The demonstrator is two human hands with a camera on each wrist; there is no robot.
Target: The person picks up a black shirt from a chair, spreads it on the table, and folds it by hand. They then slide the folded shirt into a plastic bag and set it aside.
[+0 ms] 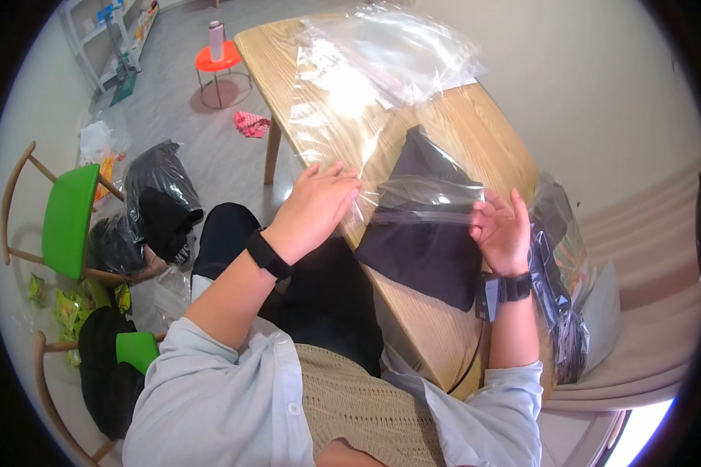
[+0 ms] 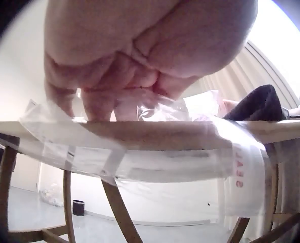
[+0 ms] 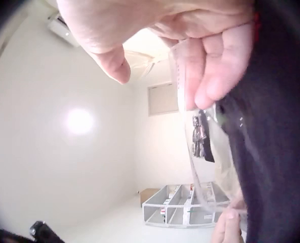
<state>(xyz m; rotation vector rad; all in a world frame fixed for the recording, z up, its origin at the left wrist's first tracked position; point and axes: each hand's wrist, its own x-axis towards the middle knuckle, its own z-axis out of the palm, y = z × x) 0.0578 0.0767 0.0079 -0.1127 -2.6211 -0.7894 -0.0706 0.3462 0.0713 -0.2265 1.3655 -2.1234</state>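
Clock: read on the head view, 12 at its top.
Dark cloth: folded flat on the worktop (image 1: 475,124), its body (image 1: 420,261) at 4 o'clock from the left hand (image 1: 311,210) and between 8 and 9 from the right hand (image 1: 506,233); the right is nearer.
Cloth's long axis: roughly 12 to 6, narrower toward 12.
Clear bag: its film (image 1: 432,191) spans the two hands, along 9 to 3, over the upper part of the cloth; I judge that crosswise span against the cloth's length to be the relation that matters.
Left grip: fingers bent with thumb drawn in, apparently pinching the film at the bag's 9 o'clock end.
Right grip: apart, thumb standing off, the loosely bent fingers touching the film at its 3 o'clock end.
In the way: the slack film between hands and cloth, likely to snag or fold; how many layers it has, I cannot tell.
Other film: a pile of clear bags (image 1: 413,58) at 12 from the cloth, at the worktop's far end.
Around: black cable (image 1: 471,366) at 5 from the cloth; bagged goods (image 1: 565,272) at 3; red stool (image 1: 220,58) at 11; green chair (image 1: 70,222) at 9.
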